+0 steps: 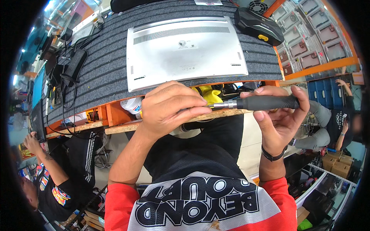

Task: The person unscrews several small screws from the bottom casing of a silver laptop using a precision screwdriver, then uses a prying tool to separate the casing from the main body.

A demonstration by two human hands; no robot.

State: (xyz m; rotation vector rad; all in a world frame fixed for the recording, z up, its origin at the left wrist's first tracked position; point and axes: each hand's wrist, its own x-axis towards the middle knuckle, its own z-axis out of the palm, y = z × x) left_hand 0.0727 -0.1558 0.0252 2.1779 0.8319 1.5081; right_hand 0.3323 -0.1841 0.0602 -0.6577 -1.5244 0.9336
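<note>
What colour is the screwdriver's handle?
The handle is black, showing best in the head view.

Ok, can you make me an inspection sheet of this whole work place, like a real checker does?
Surface: grey mat with dark stripes.
Things: silver laptop, underside up; screwdriver with a black handle, held above the near edge.
Clutter: black-and-yellow device by the laptop's far right corner.
Grips: left grip closed at the screwdriver's tip; right grip holding its handle.
Cables: black cables, bunched on the left.
Surroundings: person at left; person at right.
</note>
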